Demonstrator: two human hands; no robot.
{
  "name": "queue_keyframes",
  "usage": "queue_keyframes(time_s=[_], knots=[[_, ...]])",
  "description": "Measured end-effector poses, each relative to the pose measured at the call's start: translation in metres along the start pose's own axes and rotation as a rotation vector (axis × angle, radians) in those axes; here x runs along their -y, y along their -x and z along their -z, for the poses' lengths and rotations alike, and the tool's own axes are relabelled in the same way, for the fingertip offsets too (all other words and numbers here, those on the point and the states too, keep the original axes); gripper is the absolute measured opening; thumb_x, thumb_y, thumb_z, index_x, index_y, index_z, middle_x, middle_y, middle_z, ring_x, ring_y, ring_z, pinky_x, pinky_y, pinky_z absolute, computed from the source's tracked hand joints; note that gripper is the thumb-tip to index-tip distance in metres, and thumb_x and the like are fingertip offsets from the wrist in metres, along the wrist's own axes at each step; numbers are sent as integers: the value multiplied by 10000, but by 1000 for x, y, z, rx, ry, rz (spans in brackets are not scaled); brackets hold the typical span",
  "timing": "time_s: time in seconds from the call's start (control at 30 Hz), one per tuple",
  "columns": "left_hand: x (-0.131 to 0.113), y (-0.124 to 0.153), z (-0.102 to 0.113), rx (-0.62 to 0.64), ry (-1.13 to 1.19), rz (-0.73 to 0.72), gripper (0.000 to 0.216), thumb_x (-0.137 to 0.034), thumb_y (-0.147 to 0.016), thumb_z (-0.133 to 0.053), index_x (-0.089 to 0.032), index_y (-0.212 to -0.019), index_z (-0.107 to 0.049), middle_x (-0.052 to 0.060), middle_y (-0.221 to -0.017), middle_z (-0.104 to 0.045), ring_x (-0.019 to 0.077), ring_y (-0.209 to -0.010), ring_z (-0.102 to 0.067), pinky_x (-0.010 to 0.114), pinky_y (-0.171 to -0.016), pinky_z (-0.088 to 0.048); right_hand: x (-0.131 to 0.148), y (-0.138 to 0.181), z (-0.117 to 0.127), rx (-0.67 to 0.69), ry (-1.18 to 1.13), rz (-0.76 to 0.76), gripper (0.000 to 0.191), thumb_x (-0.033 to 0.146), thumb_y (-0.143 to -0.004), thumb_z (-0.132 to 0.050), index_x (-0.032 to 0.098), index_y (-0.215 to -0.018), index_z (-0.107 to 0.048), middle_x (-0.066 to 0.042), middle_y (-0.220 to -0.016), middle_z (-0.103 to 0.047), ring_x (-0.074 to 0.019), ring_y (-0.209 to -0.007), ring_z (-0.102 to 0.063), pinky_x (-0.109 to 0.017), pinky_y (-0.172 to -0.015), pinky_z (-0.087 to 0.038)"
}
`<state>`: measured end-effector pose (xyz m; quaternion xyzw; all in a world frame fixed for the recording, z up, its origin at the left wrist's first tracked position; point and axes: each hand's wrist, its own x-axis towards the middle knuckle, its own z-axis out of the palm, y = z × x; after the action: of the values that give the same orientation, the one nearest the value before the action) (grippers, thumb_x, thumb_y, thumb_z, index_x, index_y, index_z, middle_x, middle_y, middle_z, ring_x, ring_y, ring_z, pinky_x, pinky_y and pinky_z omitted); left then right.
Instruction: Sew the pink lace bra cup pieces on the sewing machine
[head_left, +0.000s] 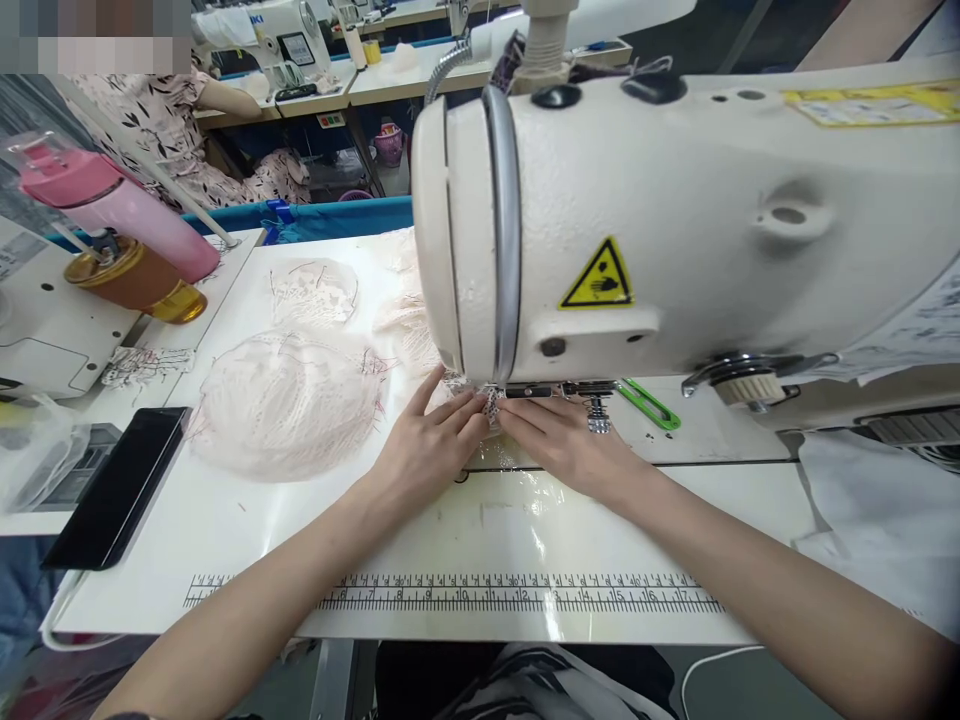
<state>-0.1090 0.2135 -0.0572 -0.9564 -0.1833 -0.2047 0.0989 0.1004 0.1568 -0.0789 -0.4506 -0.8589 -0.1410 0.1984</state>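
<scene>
My left hand [431, 440] and my right hand [566, 440] lie on the white sewing table [300, 540], fingertips meeting under the head of the cream sewing machine [675, 220]. Between the fingertips sits a small piece of pale lace [491, 410], just left of the presser foot [598, 415]. Both hands press down on it with fingers stretched fairly flat and close together. To the left of my left hand lies a rounded pale pink lace cup [285, 405], with more lace pieces [311, 290] behind it.
A black phone [116, 485] lies at the table's left edge. A pink bottle [112, 205] and an amber one [139, 285] stand at far left. A green tool [649, 405] lies right of the needle. A ruler strip [450, 593] runs along the front edge. Another person [180, 130] sits behind.
</scene>
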Motion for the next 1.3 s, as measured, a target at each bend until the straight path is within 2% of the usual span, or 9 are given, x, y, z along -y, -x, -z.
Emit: queue_keyframes(time_s=[0.23,0.37,0.43,0.5,0.77,0.9,1.03,1.2,1.3], knots=[[7,3,4,-72,10,23,214,-33,-924,-442,-163,-922,-612,33,-1035,-750,169,-949,-705,470,-1091,-391,7,-2,-1,-47,-56,-28,240,55,-947,-458,206,-1021,-629,-34,-948,-688,-143,-916,-578,-272,-803,-415],[13,4,9,-139,68,-16,42,-209,-908,-560,-179,-894,-586,-22,-751,-691,134,-654,-626,383,-831,-450,9,-1,2,-66,-127,-57,242,82,-952,-425,222,-986,-620,-14,-857,-673,-143,-878,-572,-267,-754,-412],[16,4,10,-146,64,-102,146,-322,-923,-594,-187,-871,-576,-35,-700,-659,124,-613,-585,359,-760,-425,8,-1,4,-73,-184,-58,231,94,-948,-430,226,-960,-618,-10,-848,-673,-146,-866,-581,-276,-761,-424],[19,4,10,-131,38,-156,186,-366,-931,-591,-189,-874,-580,-29,-718,-661,130,-637,-577,362,-775,-419,7,-2,7,-83,-236,-60,201,104,-944,-455,223,-938,-617,-7,-849,-681,-148,-865,-599,-284,-775,-437],[19,4,12,-229,-40,-231,189,-151,-868,-601,-199,-694,-543,-52,-608,-583,117,-602,-495,335,-786,-439,11,-6,16,-204,-220,15,130,281,-962,-576,189,-1050,-603,-36,-1006,-723,-154,-893,-643,-299,-809,-499],[15,5,14,-223,-65,-253,243,-164,-889,-600,-216,-661,-532,-65,-601,-566,109,-598,-490,325,-809,-445,15,-9,18,-252,-217,118,36,169,-910,-633,202,-919,-622,11,-918,-716,-140,-903,-634,-329,-909,-520],[13,6,16,-228,-81,-275,268,-168,-906,-592,-228,-650,-540,-73,-598,-554,104,-598,-489,321,-814,-450,15,-10,18,-242,-278,152,151,48,-858,-638,197,-834,-622,29,-852,-703,-118,-847,-628,-360,-1009,-516],[13,8,16,-173,-71,-305,277,-130,-907,-575,-231,-651,-545,-74,-594,-561,103,-603,-513,311,-807,-475,14,-8,19,-223,-247,198,128,62,-838,-674,184,-809,-648,30,-851,-723,-126,-807,-648,-354,-947,-569],[12,8,13,-100,8,-272,161,-174,-926,-555,-227,-784,-610,-27,-795,-691,133,-770,-624,320,-847,-516,13,-5,18,-270,-248,193,109,72,-845,-678,181,-855,-675,26,-849,-737,-126,-787,-660,-343,-897,-586]])
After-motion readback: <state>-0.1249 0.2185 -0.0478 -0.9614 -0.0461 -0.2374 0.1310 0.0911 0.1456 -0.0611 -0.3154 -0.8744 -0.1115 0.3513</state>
